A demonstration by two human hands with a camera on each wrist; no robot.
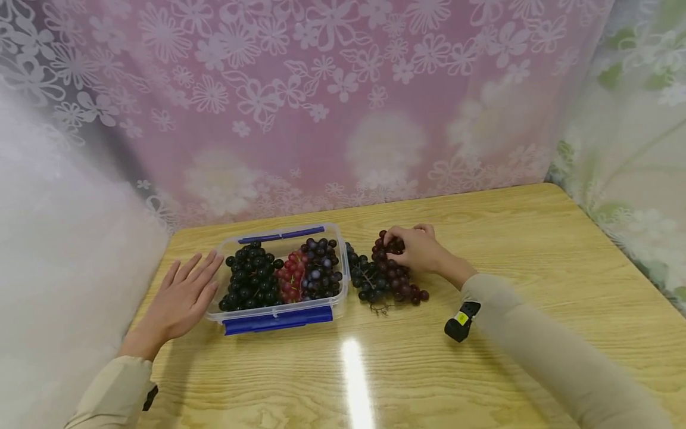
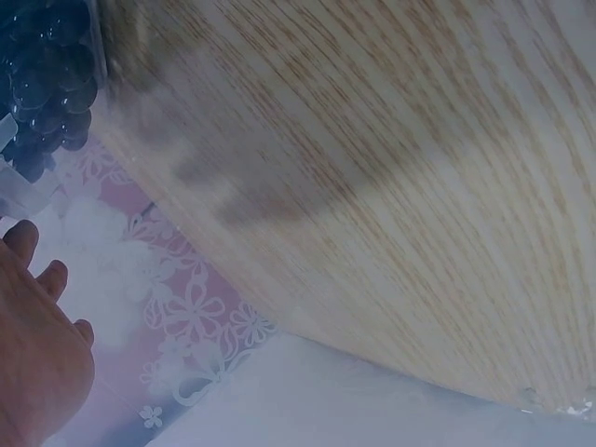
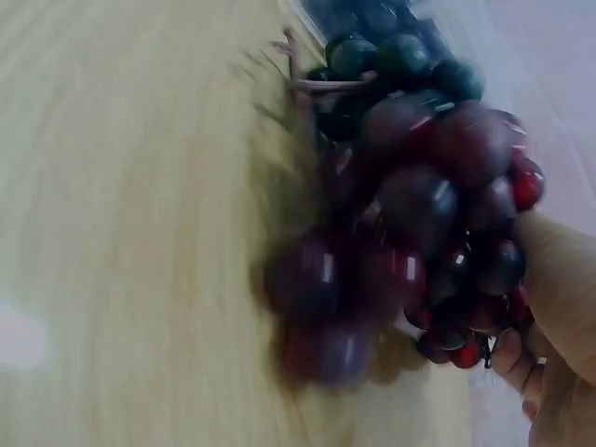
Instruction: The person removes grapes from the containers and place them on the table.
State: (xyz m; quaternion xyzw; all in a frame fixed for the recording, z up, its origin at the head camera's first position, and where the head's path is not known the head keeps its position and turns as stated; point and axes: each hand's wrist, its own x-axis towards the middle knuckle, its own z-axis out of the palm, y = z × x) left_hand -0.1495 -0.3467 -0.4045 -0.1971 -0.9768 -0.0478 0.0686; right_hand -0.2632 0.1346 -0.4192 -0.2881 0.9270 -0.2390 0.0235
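Note:
My right hand (image 1: pixel 426 250) pinches the upper part of a dark red bunch of grapes (image 1: pixel 398 277), just right of a clear plastic container (image 1: pixel 284 244). In the right wrist view the fingers (image 3: pixel 563 298) curl around the far side of that bunch, which looks blurred. Against the container's left edge rests my left hand (image 1: pixel 184 295), palm down with fingers straight. Inside the container lie a black bunch of grapes (image 1: pixel 250 280), a bright red bunch (image 1: pixel 292 277) and a bluish-purple bunch (image 1: pixel 321 268). Between container and right hand is a blackish-green bunch (image 1: pixel 367 277) with its stem showing.
Blue latches (image 1: pixel 278 322) fold outward along the container's front. Everything stands on a wood-grain table (image 1: pixel 514 238). A pink floral curtain (image 1: pixel 321 131) hangs behind the table's back edge, with pale cloth (image 1: pixel 64 250) at the left side.

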